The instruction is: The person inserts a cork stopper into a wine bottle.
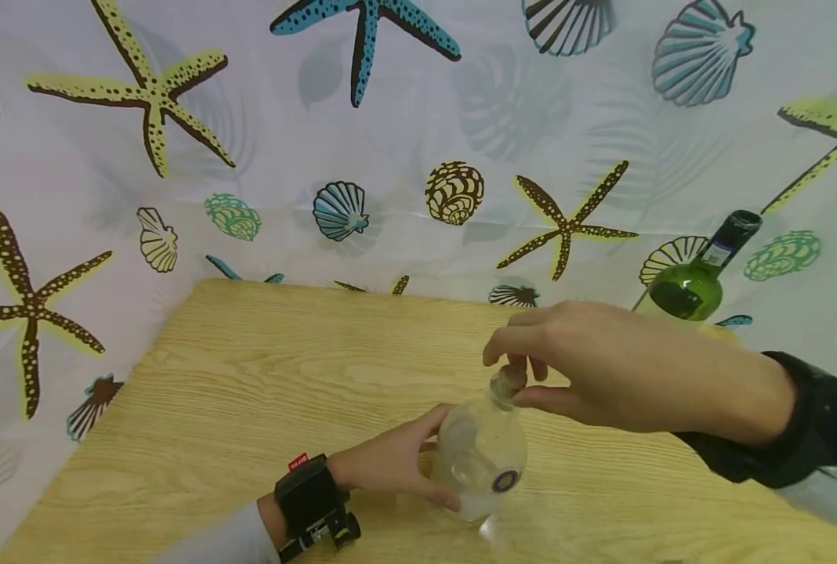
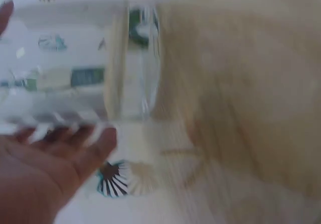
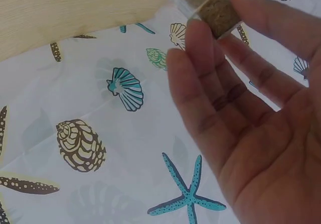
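Cork (image 1: pixel 513 376) sits at the mouth of the clear bottle (image 1: pixel 485 450), at the top of its long axis, which runs close to upright above the worktop (image 1: pixel 284 352). Of the two hands, the right hand (image 1: pixel 595 364) is nearer the cork, pinching it from the right between thumb and fingers. Lower down, the left hand (image 1: pixel 407 458) grips the bottle's round body from the left, so the cork lies above and rightward of that hand.
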